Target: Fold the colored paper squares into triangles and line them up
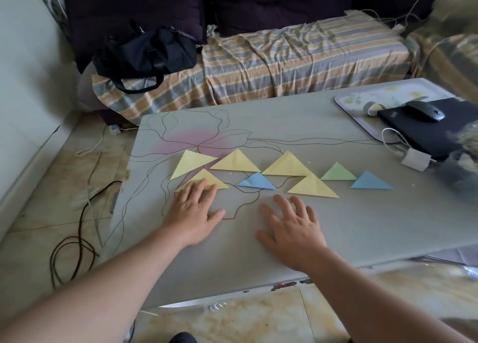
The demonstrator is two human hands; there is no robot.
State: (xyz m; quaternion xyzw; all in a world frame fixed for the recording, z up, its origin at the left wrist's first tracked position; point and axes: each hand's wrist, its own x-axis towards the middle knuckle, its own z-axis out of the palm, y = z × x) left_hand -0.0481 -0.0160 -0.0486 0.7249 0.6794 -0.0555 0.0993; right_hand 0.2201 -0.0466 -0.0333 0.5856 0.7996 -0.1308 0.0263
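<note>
We are lining up: left hand [192, 208] presses flat the lower-left yellow triangle [207, 178]; right hand [292, 225] rests released on the worktop [362, 226]. Next, slide it level.

My two forearms are bare up to the picture edge, no sleeves are visible. My left hand [192, 214] and my right hand [292, 229] wear no gloves, no rings, and no watch or bracelet is on the wrists. My fingernails are short.
</note>
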